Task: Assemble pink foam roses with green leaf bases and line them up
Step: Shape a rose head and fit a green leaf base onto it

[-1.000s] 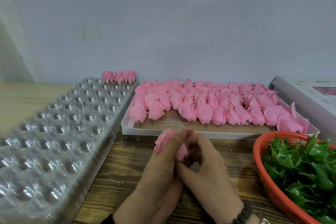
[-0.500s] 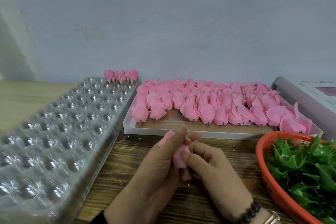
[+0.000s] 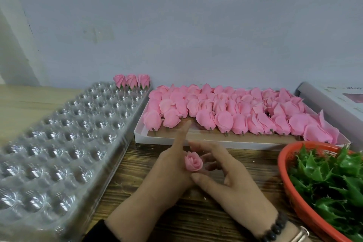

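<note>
A pink foam rose (image 3: pixel 193 161) sits between my two hands, its bloom facing up at the camera, above the wooden table. My left hand (image 3: pixel 167 179) holds it from the left, index finger pointing straight up. My right hand (image 3: pixel 231 182) lies beside it with fingers spread loosely and its thumb touching under the rose. I cannot see a green base on this rose. Three finished roses (image 3: pixel 131 81) stand in a row at the far end of the clear plastic cavity tray (image 3: pixel 68 133). Green leaf bases (image 3: pixel 330 179) fill the red basket (image 3: pixel 284 173).
A shallow white box (image 3: pixel 216 143) behind my hands holds several rows of pink rose heads (image 3: pixel 225 108) lying on their sides. A white carton (image 3: pixel 334 100) lies at the far right against the grey wall. The clear tray takes up the left side.
The rose has turned from lying sideways in my closed fingers to facing bloom-up. My left index finger has straightened upward and my right fingers have spread away from the rose.
</note>
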